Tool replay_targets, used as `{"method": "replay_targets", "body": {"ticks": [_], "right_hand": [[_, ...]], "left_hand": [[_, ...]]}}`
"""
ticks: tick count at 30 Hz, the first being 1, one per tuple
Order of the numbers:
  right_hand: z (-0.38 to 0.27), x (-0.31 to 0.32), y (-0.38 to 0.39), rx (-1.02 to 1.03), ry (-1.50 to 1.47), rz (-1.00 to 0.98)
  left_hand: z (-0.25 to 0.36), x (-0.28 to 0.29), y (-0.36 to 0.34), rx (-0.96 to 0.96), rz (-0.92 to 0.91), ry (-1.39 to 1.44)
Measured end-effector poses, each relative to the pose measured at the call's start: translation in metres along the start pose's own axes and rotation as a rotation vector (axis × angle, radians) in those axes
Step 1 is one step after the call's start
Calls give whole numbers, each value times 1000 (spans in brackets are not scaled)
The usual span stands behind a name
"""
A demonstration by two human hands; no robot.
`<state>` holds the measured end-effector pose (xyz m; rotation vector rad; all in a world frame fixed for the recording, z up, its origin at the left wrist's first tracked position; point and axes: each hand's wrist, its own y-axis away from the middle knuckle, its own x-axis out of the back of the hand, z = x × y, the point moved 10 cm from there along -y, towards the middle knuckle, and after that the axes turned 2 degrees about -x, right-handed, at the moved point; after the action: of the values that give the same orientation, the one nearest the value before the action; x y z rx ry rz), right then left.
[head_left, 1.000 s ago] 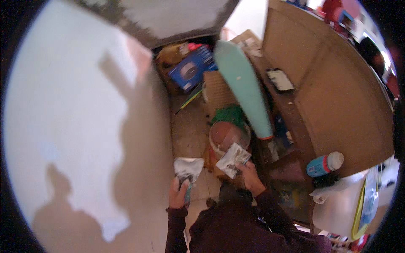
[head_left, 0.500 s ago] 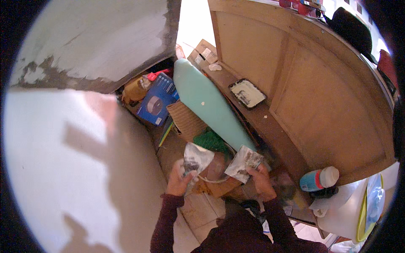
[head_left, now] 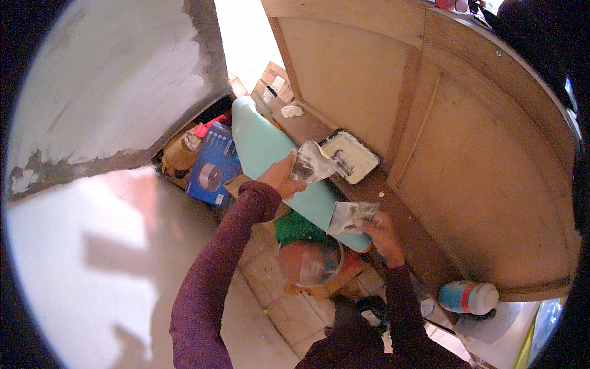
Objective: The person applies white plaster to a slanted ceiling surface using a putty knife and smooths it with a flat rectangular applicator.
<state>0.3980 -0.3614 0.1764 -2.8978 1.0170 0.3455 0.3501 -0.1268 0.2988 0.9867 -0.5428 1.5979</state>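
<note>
My left hand (head_left: 281,176) is closed on a flat metal scraper (head_left: 312,162) smeared with white. Its blade reaches the near left edge of a black-rimmed tray (head_left: 371,151) of cream-coloured paste; whether they touch, I cannot tell. Dark streaks cross the paste on that side. A second flat scraper (head_left: 348,218), with white and brown smears, is gripped in my right hand (head_left: 384,237), lower and closer to me. Under both hands stretches a long turquoise board (head_left: 258,138), shaped like an ironing board.
The tray rests on a brown ledge (head_left: 409,227) along a wooden panel (head_left: 344,67). A white-lidded container (head_left: 455,297) lies at its near end. Left of the board are a blue box (head_left: 214,163), green material (head_left: 298,229) and a patched wall (head_left: 123,80).
My left hand has gone forward and right with its scraper, from low near me to the tray. The right hand has risen slightly with its scraper. The view has shifted.
</note>
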Motion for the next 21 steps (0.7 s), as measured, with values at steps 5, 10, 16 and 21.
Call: {"method": "replay_targets", "body": {"ticks": [5, 10, 16, 21], "right_hand": [[22, 28, -8, -28, -42, 100], [-67, 1, -14, 164, -111, 22], [-49, 7, -46, 285, 342, -91], [-42, -1, -58, 388, 445, -93]], "left_hand": [[4, -20, -37, 69, -124, -40], [2, -26, -58, 37, -114, -156], [6, -25, -82, -89, -134, -239], [-7, -31, -91, -57, -195, -160]]}}
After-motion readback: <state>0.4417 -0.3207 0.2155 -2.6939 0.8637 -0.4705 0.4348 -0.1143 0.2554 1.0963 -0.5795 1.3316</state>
